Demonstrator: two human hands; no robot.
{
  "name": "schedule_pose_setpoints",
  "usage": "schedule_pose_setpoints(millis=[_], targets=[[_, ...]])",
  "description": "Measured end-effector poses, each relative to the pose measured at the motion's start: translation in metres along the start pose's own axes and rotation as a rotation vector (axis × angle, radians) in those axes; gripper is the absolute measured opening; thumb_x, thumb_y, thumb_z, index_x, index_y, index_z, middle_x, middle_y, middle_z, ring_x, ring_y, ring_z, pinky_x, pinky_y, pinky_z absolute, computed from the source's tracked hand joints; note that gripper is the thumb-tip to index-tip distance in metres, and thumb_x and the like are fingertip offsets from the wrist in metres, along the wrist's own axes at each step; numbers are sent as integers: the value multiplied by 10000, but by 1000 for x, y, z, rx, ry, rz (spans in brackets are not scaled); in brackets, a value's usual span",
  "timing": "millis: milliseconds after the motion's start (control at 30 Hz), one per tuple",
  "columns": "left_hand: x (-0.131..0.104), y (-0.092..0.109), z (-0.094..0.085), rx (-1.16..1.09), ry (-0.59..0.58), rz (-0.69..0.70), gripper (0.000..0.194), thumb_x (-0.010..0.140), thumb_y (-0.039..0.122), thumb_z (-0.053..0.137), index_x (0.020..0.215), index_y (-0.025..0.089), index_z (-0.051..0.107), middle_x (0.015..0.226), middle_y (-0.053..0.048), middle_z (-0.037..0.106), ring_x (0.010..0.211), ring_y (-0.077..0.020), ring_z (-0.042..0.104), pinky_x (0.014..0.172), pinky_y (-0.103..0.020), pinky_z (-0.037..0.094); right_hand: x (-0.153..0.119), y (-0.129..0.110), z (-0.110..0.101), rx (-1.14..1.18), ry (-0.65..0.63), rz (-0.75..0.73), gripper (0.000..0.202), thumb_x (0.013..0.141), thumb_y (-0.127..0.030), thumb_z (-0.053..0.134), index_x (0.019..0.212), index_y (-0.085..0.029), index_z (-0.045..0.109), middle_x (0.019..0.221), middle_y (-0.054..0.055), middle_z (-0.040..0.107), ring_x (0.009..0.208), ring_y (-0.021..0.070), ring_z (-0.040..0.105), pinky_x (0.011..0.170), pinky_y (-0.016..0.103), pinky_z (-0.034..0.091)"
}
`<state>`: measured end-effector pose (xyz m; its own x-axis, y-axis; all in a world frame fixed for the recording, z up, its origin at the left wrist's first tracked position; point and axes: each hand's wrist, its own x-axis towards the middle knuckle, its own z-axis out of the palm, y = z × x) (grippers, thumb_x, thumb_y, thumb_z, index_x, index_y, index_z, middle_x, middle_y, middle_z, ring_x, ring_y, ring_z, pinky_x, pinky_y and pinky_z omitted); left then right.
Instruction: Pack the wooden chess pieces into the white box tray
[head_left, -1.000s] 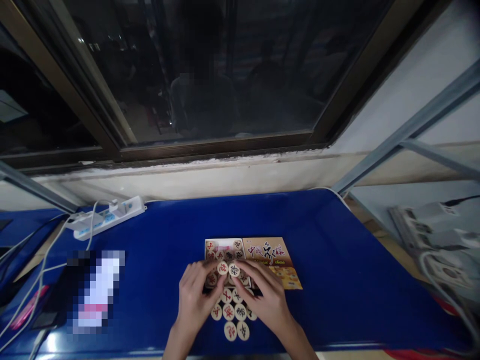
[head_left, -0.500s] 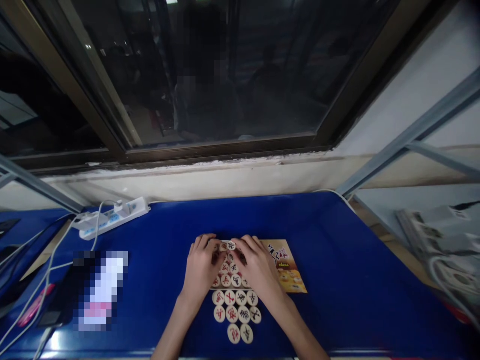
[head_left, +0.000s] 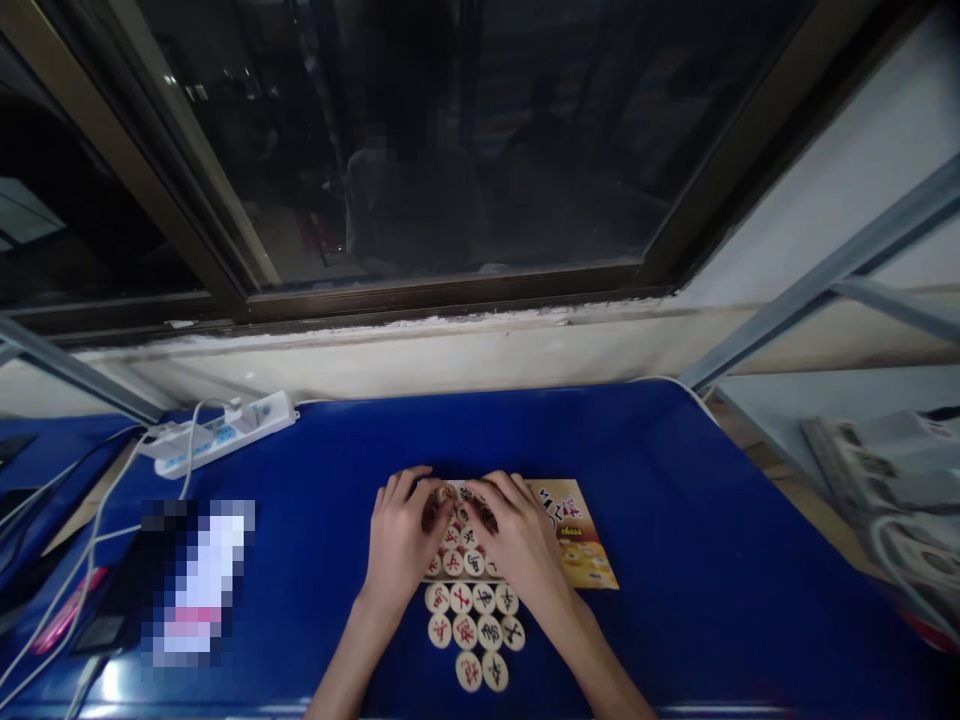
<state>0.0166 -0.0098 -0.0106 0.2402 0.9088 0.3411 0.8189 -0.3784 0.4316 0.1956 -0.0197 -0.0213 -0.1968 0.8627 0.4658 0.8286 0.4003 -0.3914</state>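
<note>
Chess pieces, lower centre; upper ones part-hidden behind left hand and right hand; I can't tell either grip.

Can count 10 loose chess pcs in front of 1 box, rows of 4, 4 & 2: 5 w/ red chars, 5 w/ black. Can't get an exact no. for the pcs inside tbh, b/c partly covered. Also see 1 left hand + 1 right hand (2 total), 1 printed lid, 1 white power strip, 1 pink item.
</note>
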Motion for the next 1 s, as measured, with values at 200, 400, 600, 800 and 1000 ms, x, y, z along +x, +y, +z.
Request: schedule_pose_setpoints(millis=[200, 400, 600, 800, 1000], targets=[[1, 0, -1, 14, 8, -6, 84, 936, 176, 618, 972, 234, 666, 1164, -64, 686, 1076, -284, 633, 818, -427, 516, 0, 1, -1, 15, -13, -17, 142, 991, -189, 521, 1026, -231, 652, 958, 54, 655, 886, 231, 598, 788, 420, 509], [1, 0, -2, -10, 3, 8, 104, 956, 174, 584, 996, 231, 662, 1154, -72, 682, 1057, -271, 634, 828, -426, 517, 0, 2, -2, 23, -11, -22, 163, 984, -165, 528, 983, -231, 677, 940, 48, 654, 870, 227, 584, 763, 406, 496], [1, 1, -4, -34, 19, 17, 158, 991, 180, 517, 1016, 225, 667, 1138, -79, 690, 1056, -262, 637, 838, -421, 511, 2, 2, -7, 52, 25, -8, 217, 1008, -197, 487, 942, -230, 691, 894, 50, 659, 830, 219, 578, 752, 405, 491], [2, 0, -5, -29, 25, 17, 171, 992, 168, 503, 1020, 217, 664, 1066, -70, 713, 987, -243, 648, 800, -392, 502, 1, 8, -18, 73, 105, 60, 218, 1015, -235, 488, 968, -221, 700, 887, 47, 686, 820, 213, 603, 766, 388, 491], [1, -3, -2, -21, 44, 8, 168, 993, 184, 506, 1000, 212, 671, 1045, -72, 714, 955, -234, 650, 787, -378, 497, -18, 27, -36, 20, 215, 153, 209, 1005, -307, 513, 1092, -244, 692, 1079, 64, 717, 997, 252, 639, 880, 424, 469]])
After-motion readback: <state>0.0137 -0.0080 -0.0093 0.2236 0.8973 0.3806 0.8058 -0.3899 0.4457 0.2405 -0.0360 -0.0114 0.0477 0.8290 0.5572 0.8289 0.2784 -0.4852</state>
